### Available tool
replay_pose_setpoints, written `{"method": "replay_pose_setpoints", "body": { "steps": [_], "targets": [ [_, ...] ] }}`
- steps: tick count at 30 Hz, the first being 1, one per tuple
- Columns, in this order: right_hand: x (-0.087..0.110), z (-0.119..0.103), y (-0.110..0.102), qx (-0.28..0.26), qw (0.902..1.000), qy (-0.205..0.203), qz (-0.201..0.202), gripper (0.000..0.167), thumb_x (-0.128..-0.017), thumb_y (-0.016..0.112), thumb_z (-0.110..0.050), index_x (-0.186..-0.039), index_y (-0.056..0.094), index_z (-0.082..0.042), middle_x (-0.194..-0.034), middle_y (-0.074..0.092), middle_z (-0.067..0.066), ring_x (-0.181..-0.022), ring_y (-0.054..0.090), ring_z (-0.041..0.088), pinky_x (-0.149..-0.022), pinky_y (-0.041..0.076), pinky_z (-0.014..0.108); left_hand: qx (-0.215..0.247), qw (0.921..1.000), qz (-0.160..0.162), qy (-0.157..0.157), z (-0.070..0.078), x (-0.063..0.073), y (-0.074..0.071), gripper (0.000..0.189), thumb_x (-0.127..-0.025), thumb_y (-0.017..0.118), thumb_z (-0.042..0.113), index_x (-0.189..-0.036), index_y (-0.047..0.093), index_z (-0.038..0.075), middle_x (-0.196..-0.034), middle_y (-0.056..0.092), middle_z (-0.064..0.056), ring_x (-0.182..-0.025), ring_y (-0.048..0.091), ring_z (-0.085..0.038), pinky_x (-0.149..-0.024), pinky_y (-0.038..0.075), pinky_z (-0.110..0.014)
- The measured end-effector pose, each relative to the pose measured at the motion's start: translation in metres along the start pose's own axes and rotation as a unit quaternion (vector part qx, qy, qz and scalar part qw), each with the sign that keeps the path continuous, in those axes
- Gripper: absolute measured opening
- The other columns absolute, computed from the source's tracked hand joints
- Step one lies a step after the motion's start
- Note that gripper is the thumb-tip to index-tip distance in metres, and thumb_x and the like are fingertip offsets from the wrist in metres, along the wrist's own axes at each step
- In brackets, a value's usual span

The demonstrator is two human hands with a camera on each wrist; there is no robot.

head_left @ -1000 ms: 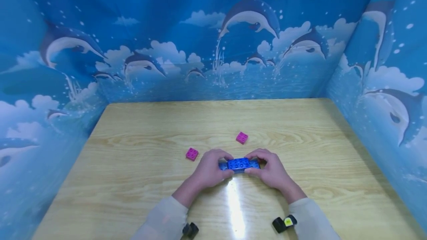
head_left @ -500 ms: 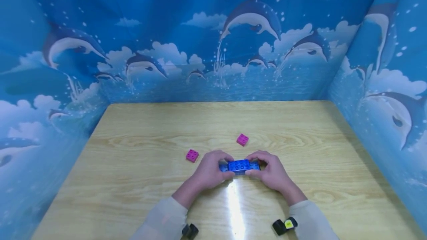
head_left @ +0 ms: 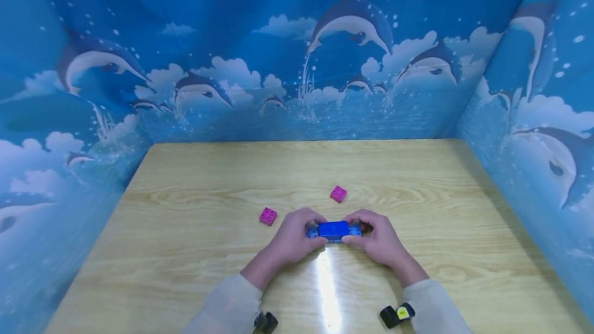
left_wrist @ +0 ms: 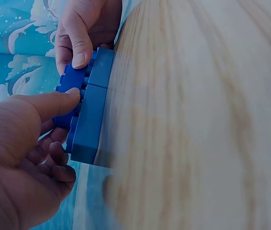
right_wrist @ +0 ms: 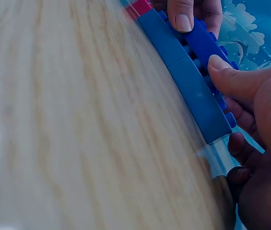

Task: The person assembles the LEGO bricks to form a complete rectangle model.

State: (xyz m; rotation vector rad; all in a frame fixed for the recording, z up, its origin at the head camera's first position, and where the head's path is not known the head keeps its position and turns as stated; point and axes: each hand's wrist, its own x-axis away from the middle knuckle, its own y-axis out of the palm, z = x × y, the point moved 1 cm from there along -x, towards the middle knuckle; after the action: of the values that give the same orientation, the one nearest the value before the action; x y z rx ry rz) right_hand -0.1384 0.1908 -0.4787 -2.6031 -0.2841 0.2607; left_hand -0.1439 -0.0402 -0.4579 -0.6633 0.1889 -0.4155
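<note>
"Start at the left. What's there?"

"A pink brick (head_left: 268, 216), lying on the wooden table (head_left: 209, 169) just beyond the left hand (head_left: 295, 235), with no finger touching it."

"And that hand?"

"It pinches the left end of the dark blue brick (head_left: 333, 229), thumb on the near side, forefinger on the far side. A good hold, I'd say: low enough to steer, with the studs on top uncovered."

"What's underneath?"

"Two lighter blue bricks end to end: the left lower brick (left_wrist: 87, 127) and the right lower brick (right_wrist: 200, 100). They seem to rest on the table. The dark one bridges their seam, between the two hands, and a studded end shows on either side."

"Is it pushed home?"

"I can't tell. Both wrist views show studs along its near side, which could mean a gap below or only a set-back edge. My judgement is that seating it is the step in hand. Square it to the row, then press straight down at both ends together. Load one end alone and it could tip, or the seam could spread."

"Further right?"

"The far pink brick (head_left: 338, 194), beyond the row and clear of the fingers. Last, the right hand (head_left: 377, 235) mirrors the left, pinching the dark brick's right end, thumb near, forefinger far. Matching the pressure of the two thumbs should stop it twisting."
</note>
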Motion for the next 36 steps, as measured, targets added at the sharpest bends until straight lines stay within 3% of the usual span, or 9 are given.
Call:
{"method": "replay_pose_setpoints", "body": {
  "steps": [13,20,25,32,36],
  "targets": [
    [0.002,0.004,-0.002,0.005,0.9998,-0.019,-0.005,0.031,-0.076,0.089,-0.02,-0.104,0.074,-0.021,-0.102,0.069,-0.01,-0.093,0.061,0.017,-0.08,0.05,0.034,-0.018,0.9997,0.003,0.019,-0.001,0.0,0.002,0.037,-0.078,0.085,0.019,-0.112,0.072,0.011,-0.102,0.065,0.006,-0.092,0.058,-0.01,-0.083,0.049,-0.029],
    [0.001,0.002,-0.001,0.008,0.9991,-0.041,-0.006,0.031,-0.075,0.089,-0.017,-0.103,0.074,-0.018,-0.101,0.068,-0.009,-0.094,0.061,0.017,-0.08,0.05,0.033,-0.034,0.9986,0.016,0.036,-0.003,0.0,0.003,0.037,-0.077,0.086,0.019,-0.111,0.073,0.011,-0.103,0.068,0.003,-0.097,0.061,-0.014,-0.09,0.048,-0.035],
    [0.0,0.0,0.0,0.015,0.9991,-0.039,-0.008,0.032,-0.075,0.088,-0.008,-0.103,0.073,-0.01,-0.101,0.069,-0.001,-0.093,0.062,0.023,-0.079,0.05,0.036,-0.038,0.9988,0.015,0.026,-0.004,-0.001,0.004,0.037,-0.076,0.087,0.021,-0.11,0.074,0.012,-0.103,0.068,0.006,-0.099,0.061,-0.014,-0.094,0.047,-0.036],
    [0.001,0.002,0.001,0.009,0.999,-0.043,-0.005,0.03,-0.077,0.088,-0.017,-0.103,0.073,-0.016,-0.1,0.067,-0.007,-0.089,0.06,0.016,-0.075,0.049,0.03,-0.021,0.9989,0.036,0.02,-0.005,0.0,0.007,0.038,-0.074,0.088,0.019,-0.109,0.074,0.011,-0.104,0.07,0.002,-0.1,0.063,-0.017,-0.093,0.048,-0.036],
    [0.0,0.004,0.003,0.007,0.9992,-0.04,-0.006,0.031,-0.077,0.088,-0.017,-0.103,0.072,-0.016,-0.097,0.066,-0.006,-0.083,0.057,0.018,-0.071,0.047,0.029,-0.015,0.9991,0.041,-0.001,-0.007,0.002,0.01,0.038,-0.075,0.088,0.019,-0.11,0.074,0.013,-0.107,0.07,0.002,-0.104,0.062,-0.019,-0.096,0.047,-0.038]
  ]
}}
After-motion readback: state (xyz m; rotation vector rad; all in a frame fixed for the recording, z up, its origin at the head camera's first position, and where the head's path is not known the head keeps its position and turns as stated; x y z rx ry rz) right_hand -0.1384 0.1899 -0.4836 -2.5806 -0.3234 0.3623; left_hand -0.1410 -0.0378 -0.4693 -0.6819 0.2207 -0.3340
